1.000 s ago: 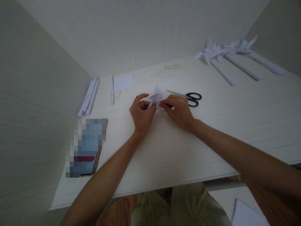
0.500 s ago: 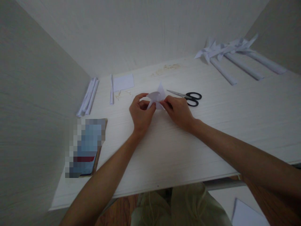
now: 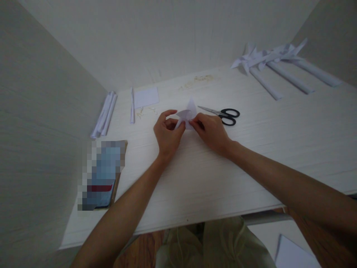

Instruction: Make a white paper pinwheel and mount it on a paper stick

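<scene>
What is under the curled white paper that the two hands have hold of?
White tabletop shows around the curled white paper. Directly underneath, the paper, left hand and right hand block the view, so whether anything else lies there cannot be seen.

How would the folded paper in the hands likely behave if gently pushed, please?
The folded paper would probably bend easily, since one flap curls over. It is likely light, looking thin. Its pointed tip might crease, as it sticks up past the left hand and right hand.
</scene>
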